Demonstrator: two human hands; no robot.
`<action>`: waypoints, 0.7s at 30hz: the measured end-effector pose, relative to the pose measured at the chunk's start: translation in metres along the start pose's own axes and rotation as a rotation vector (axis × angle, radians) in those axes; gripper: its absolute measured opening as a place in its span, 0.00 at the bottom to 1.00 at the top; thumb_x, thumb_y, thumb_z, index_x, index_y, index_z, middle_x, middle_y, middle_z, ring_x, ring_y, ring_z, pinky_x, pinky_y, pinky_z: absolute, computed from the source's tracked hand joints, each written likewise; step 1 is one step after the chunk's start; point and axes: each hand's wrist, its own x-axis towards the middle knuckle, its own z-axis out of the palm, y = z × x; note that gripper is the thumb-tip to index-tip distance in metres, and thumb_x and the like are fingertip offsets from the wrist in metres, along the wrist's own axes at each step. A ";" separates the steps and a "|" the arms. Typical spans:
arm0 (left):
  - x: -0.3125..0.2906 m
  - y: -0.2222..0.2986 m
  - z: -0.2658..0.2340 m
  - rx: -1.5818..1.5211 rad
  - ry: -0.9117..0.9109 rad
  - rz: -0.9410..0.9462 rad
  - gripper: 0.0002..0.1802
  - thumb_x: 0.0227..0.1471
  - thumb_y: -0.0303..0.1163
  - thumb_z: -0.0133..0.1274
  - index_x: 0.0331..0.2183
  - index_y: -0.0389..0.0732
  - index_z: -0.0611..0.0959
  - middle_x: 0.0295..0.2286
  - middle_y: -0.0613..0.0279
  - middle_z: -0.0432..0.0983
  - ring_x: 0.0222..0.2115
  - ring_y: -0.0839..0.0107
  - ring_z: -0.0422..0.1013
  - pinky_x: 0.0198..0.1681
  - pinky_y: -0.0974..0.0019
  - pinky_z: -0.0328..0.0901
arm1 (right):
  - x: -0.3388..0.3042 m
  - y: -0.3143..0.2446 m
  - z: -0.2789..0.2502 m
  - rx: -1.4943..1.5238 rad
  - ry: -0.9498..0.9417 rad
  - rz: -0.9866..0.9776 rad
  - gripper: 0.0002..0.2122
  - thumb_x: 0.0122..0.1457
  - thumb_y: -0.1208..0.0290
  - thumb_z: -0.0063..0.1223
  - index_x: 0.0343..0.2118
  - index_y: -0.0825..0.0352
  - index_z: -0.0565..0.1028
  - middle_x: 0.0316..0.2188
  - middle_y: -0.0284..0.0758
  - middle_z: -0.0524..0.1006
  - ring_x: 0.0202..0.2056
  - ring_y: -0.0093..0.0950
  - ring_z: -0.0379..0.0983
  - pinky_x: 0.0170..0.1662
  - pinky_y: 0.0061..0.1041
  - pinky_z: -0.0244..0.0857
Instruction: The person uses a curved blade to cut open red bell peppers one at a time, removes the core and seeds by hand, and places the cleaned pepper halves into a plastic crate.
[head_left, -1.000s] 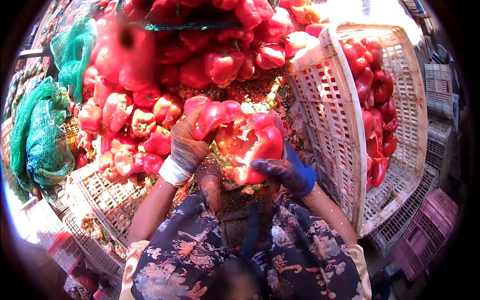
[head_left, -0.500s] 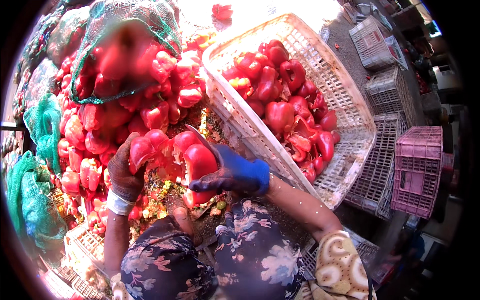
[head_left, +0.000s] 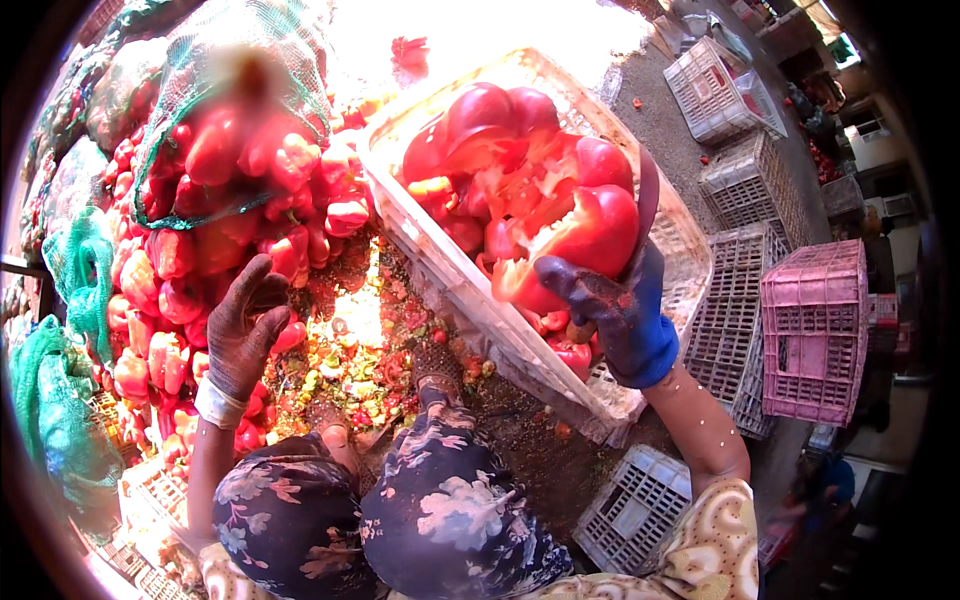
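A large split-open red bell pepper (head_left: 600, 235) is in my right hand (head_left: 625, 315), above the white plastic crate (head_left: 500, 350). My right hand wears a blue glove with a dark palm and is closed on the pepper's near side, thumb in front. A dark blade-like shape (head_left: 649, 195) rises beside that hand; its handle is hidden. More red peppers lie in the crate, partly covered by the held one. My left hand (head_left: 245, 320), in a dark, stained glove, is empty with fingers apart, beside the heap of whole red peppers (head_left: 165, 255).
A green net bag (head_left: 150, 165) spills peppers onto the heap at the left. Pepper scraps (head_left: 350, 370) litter the ground by my feet. Grey crates (head_left: 740, 300) and a pink crate (head_left: 815, 330) stand at the right, and another pale crate (head_left: 635, 510) sits near my right elbow.
The pepper has gone from between both hands, over the scraps, to above the crate in my right hand. My left hand has let go of it and dropped slightly.
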 end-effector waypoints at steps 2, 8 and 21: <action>-0.019 -0.033 -0.006 -0.033 0.031 -0.071 0.30 0.55 0.22 0.55 0.59 0.40 0.68 0.42 0.65 0.76 0.43 0.77 0.71 0.48 0.72 0.65 | 0.023 0.014 -0.007 -0.039 0.215 -0.259 0.37 0.46 0.75 0.70 0.58 0.71 0.60 0.46 0.40 0.75 0.43 0.26 0.75 0.47 0.28 0.72; -0.060 -0.097 0.007 -0.070 -0.008 -0.272 0.28 0.50 0.22 0.59 0.54 0.37 0.74 0.38 0.63 0.78 0.39 0.75 0.73 0.46 0.69 0.68 | 0.130 0.136 -0.044 -1.038 0.529 -0.535 0.38 0.44 0.62 0.69 0.58 0.64 0.62 0.54 0.49 0.68 0.48 0.48 0.72 0.46 0.39 0.71; -0.081 -0.129 0.012 0.034 -0.078 -0.359 0.27 0.52 0.24 0.58 0.54 0.36 0.73 0.38 0.61 0.78 0.40 0.73 0.73 0.47 0.68 0.68 | 0.164 0.172 -0.088 -1.321 -0.238 -0.259 0.37 0.53 0.58 0.60 0.63 0.66 0.58 0.61 0.49 0.61 0.49 0.47 0.72 0.50 0.39 0.69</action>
